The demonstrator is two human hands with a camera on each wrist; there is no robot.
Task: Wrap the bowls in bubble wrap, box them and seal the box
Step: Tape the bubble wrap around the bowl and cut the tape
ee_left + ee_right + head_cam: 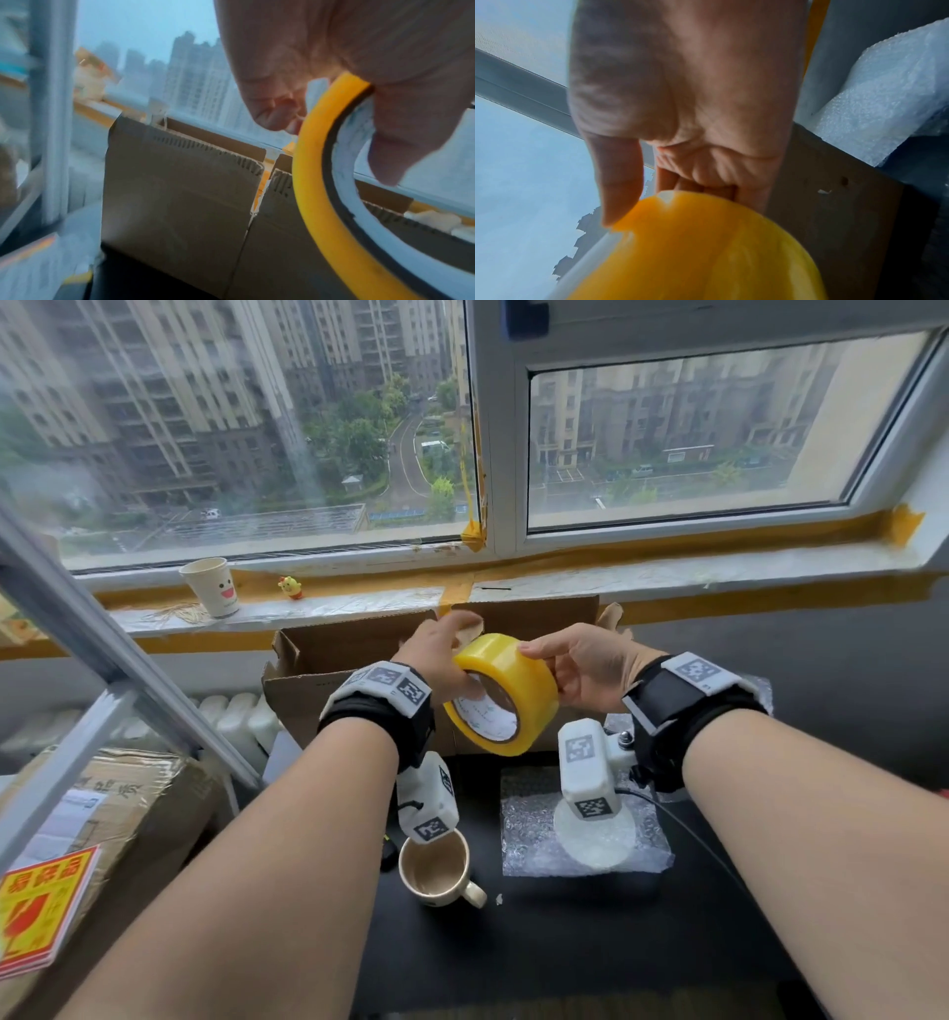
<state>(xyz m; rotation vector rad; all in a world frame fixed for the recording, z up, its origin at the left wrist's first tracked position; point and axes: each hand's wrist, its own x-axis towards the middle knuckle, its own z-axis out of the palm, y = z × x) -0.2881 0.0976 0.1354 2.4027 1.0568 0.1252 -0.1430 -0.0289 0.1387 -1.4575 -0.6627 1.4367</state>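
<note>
One roll of yellow tape (500, 693), one open cardboard box (328, 660) and one ceramic mug (436, 870) are present. One sheet of bubble wrap (524, 845) lies flat. The window sill carries one paper cup (210, 587) and one chick figurine (290, 587).

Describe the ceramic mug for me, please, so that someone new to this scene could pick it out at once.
Start at the open cardboard box below the window, then come toward the viewer along the dark table. The mug stands there under the left wrist, left of the bubble wrap sheet. Unlike the paper cup on the sill, it is cream, empty and has a handle.
</note>
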